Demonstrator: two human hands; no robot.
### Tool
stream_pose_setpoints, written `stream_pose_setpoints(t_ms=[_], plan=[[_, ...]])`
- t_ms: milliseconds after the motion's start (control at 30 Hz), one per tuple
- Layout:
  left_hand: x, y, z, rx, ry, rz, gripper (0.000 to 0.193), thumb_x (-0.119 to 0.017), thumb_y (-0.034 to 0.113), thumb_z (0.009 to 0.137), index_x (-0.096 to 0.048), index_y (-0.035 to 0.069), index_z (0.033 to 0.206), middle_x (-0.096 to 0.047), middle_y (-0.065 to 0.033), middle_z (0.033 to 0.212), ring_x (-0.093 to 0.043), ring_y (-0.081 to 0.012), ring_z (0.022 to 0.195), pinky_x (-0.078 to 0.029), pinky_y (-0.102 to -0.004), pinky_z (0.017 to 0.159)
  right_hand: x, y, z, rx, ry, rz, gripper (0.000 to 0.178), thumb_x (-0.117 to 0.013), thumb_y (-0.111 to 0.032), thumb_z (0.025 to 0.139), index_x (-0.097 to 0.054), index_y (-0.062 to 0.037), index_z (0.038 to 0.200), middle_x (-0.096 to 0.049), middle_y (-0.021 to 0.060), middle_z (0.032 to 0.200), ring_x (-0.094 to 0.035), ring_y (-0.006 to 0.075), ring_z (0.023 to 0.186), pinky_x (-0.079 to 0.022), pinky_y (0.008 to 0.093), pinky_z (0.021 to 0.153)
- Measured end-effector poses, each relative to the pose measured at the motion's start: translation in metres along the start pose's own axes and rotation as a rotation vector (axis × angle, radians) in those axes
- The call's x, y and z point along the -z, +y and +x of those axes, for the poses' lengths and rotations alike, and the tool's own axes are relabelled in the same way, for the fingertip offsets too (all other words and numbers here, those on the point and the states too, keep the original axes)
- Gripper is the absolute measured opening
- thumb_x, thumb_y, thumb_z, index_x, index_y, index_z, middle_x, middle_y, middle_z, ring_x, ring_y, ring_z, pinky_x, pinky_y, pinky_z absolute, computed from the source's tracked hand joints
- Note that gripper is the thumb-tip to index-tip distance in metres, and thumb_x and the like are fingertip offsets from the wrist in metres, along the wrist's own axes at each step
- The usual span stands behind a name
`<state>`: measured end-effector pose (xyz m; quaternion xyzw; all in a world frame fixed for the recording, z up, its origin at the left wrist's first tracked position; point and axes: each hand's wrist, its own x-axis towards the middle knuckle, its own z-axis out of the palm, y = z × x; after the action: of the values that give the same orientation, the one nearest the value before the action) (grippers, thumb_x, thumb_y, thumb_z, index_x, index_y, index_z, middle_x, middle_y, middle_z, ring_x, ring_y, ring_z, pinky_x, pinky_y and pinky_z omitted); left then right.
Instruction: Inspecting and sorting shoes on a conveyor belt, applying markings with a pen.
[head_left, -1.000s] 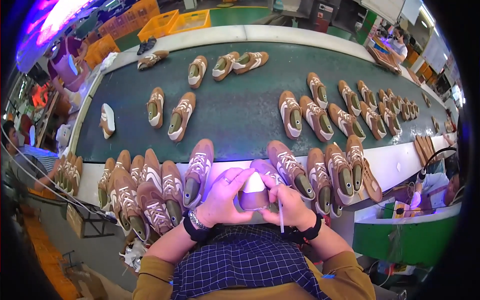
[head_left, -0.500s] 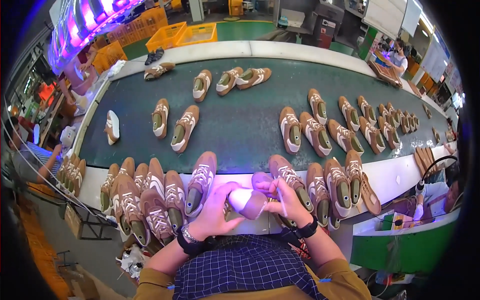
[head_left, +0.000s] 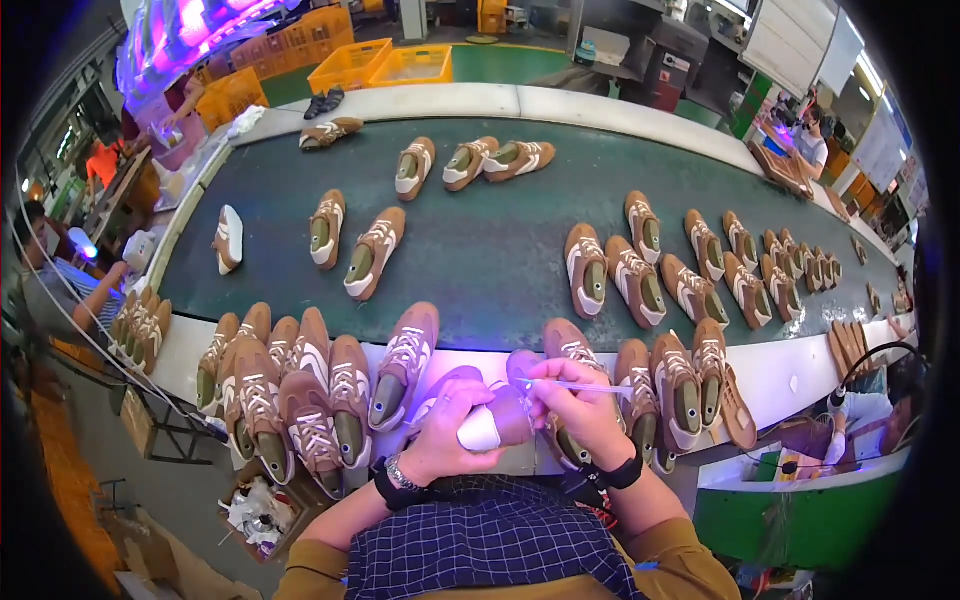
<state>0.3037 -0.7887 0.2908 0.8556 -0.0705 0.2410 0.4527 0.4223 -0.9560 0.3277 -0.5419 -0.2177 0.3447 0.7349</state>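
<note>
My left hand (head_left: 450, 432) is closed around a brown shoe (head_left: 515, 417) with a white end piece (head_left: 479, 430), held just above the near ledge. A thin, pale pen-like tool (head_left: 592, 386) is pinched in my right hand (head_left: 580, 408). It lies nearly level, and its tip is by the upper edge of the held shoe. Purple light falls over both hands. Behind them, a lace-up brown shoe (head_left: 405, 365) stands to the left and another brown shoe (head_left: 570, 345) to the right.
A dark green conveyor belt (head_left: 480, 260) carries several brown-and-white shoes. More shoes (head_left: 262, 400) crowd the white ledge (head_left: 775, 385) on both sides. Yellow crates (head_left: 415, 66) stand beyond the belt. Co-workers sit at far left (head_left: 75, 285) and far right (head_left: 812, 145).
The held shoe has turned, its white end now lower left. My left fingers have closed over it. My right hand has swung the tool from steep to nearly level, its tip at the shoe.
</note>
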Motion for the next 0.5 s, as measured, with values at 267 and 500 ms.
stream_pose_setpoints(t_ms=[267,500], plan=[[-0.005,0.004,-0.001,-0.035,-0.051,-0.029,0.061,-0.077,0.013,0.054,-0.048,0.003,0.106,-0.054,-0.0140,0.102,-0.052,-0.0306,0.096,-0.043,-0.0392,0.085,-0.009,0.020,-0.002,0.002,0.143,-0.232,0.012,-0.052,-0.015,0.092,-0.056,-0.0048,0.087,-0.054,-0.0020,0.066,-0.047,0.0031,0.052,-0.038,0.0178,0.045],[-0.011,0.005,0.000,-0.047,-0.083,-0.029,0.062,-0.076,0.013,0.053,-0.048,0.003,0.107,-0.054,-0.0141,0.103,-0.053,-0.0312,0.096,-0.041,-0.0414,0.087,-0.003,0.019,-0.002,0.145,0.137,-0.556,0.014,-0.053,-0.014,0.090,-0.057,-0.0013,0.088,-0.058,0.0054,0.068,-0.055,0.0124,0.060,-0.043,0.0266,0.055]])
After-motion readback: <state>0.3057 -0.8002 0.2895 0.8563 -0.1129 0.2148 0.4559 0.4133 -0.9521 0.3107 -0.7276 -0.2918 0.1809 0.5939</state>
